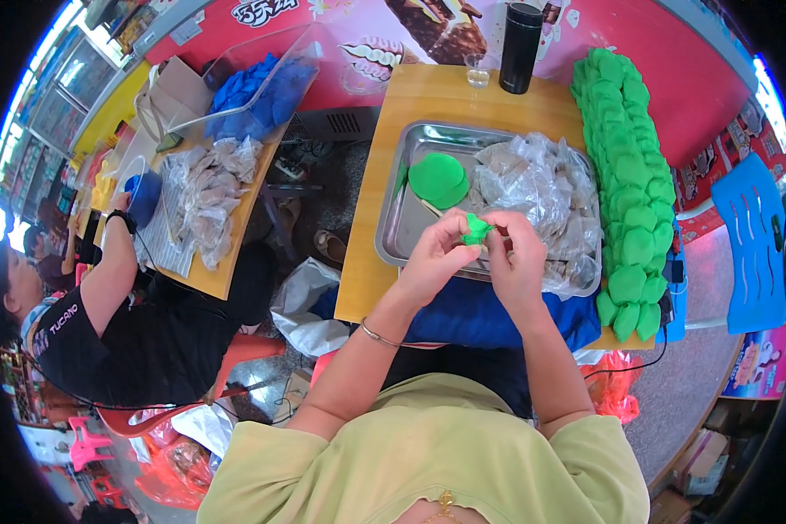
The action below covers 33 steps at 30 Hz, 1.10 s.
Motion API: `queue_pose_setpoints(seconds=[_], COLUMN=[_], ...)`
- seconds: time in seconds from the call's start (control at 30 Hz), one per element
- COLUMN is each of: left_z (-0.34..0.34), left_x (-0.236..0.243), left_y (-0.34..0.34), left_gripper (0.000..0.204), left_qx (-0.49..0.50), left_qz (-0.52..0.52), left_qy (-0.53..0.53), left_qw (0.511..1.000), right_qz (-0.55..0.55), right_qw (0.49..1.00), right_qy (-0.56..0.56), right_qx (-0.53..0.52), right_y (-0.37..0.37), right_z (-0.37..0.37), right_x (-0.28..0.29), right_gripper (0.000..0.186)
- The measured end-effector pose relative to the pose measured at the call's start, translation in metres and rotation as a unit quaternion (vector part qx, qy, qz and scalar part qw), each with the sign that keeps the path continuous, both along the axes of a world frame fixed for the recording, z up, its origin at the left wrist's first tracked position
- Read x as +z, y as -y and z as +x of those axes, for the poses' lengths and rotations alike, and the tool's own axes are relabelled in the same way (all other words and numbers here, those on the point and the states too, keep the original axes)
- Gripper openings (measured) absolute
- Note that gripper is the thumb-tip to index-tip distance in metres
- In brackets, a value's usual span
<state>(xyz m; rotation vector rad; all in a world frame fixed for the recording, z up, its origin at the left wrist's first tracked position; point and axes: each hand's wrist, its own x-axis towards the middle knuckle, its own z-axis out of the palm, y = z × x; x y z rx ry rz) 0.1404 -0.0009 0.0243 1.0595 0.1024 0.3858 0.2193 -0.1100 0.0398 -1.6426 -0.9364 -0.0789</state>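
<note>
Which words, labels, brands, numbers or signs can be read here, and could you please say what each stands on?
Wording isn't copied here; lettering stands on:
Black shirt of the person at left: white capitals, legible.
Pink-red wall panel: bold outlined characters, legible.
Pink-purple poster at right: too small to read.
None shows on the green piece in the fingers. Other print is too small or blurred.

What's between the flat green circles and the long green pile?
In the head view, a heap of see-through plastic bags lies there, inside the metal tray.
</note>
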Motion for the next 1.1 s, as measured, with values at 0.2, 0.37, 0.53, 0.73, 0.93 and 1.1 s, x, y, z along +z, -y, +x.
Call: queue_pose_setpoints(seconds=[0.2, 0.37, 0.53, 0.73, 0.93, 1.1], left_z=[0.006, 0.005, 0.006, -0.002, 0.001, -0.001], left_x=[-0.012, -0.012, -0.008, -0.005, -0.008, -0.008], left_y=[-0.001, 0.008, 0.011, -0.001, 0.001, 0.005], left_gripper=[0.008, 0.007, 0.012, 0.010, 0.008, 0.006], left_qx=[0.154, 0.206, 0.138, 0.072, 0.068, 0.102], left_qz=[0.153, 0.200, 0.007, 0.087, 0.055, 0.047], left_qy=[-0.028, -0.024, -0.100, -0.123, -0.010, -0.050], left_qw=[0.976, 0.958, 0.985, 0.986, 0.996, 0.992], right_qz=[-0.078, -0.083, -0.017, -0.061, -0.061, -0.060], right_qw=[0.995, 0.981, 0.989, 0.996, 0.996, 0.998], right_qy=[-0.012, -0.101, -0.125, -0.069, -0.062, -0.011], right_qx=[0.060, 0.141, 0.083, 0.006, -0.001, 0.017], right_y=[0.008, 0.007, 0.002, 0.002, -0.003, -0.012], right_z=[0.015, 0.019, 0.011, 0.004, 0.006, 0.001], right_x=[-0.005, -0.013, -0.011, -0.002, -0.004, -0.004], right_gripper=[0.013, 0.012, 0.014, 0.015, 0.013, 0.012])
